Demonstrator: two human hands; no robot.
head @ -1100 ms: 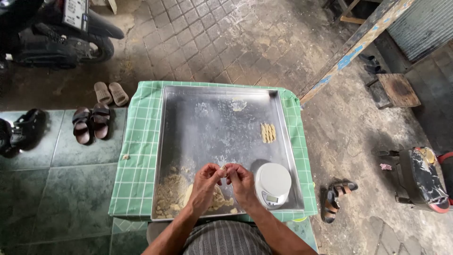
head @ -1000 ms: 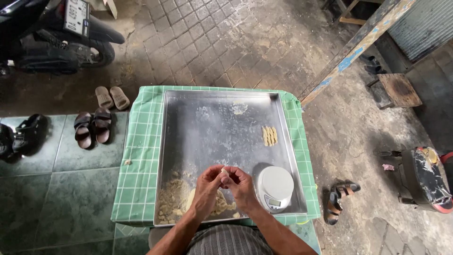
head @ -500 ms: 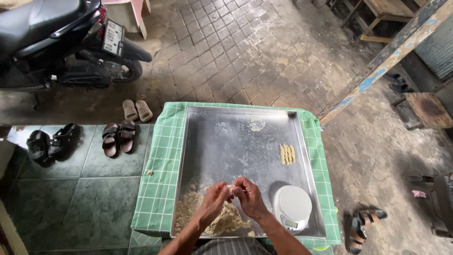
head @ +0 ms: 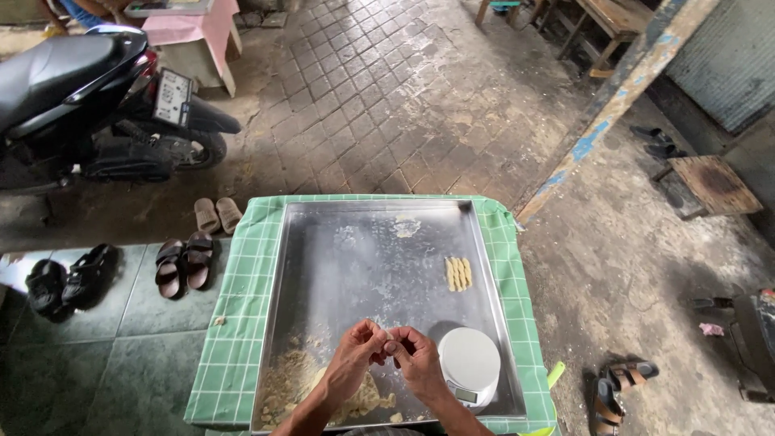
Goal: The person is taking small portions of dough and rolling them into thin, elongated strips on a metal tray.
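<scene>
My left hand (head: 355, 351) and my right hand (head: 416, 355) meet over the near part of a large metal tray (head: 363, 266), fingertips pinched together on a small piece of pale dough (head: 388, 337). Below the left hand lies a crumbly heap of dough (head: 303, 387) in the tray's near left corner. A small row of shaped dough sticks (head: 458, 274) lies at the tray's right side. A round white kitchen scale (head: 471, 361) stands just right of my right hand.
The tray rests on a green checked cloth (head: 234, 339) over a low table. Sandals (head: 184, 262) and slippers (head: 218, 215) lie on the floor at left, a parked motorbike (head: 89, 105) beyond. A slanted wooden beam (head: 605, 105), stool (head: 710, 184) and sandals (head: 617, 383) are at right.
The view has tilted up, showing more of the motorbike and floor beyond. Both hands stay pinched together over the tray's near part.
</scene>
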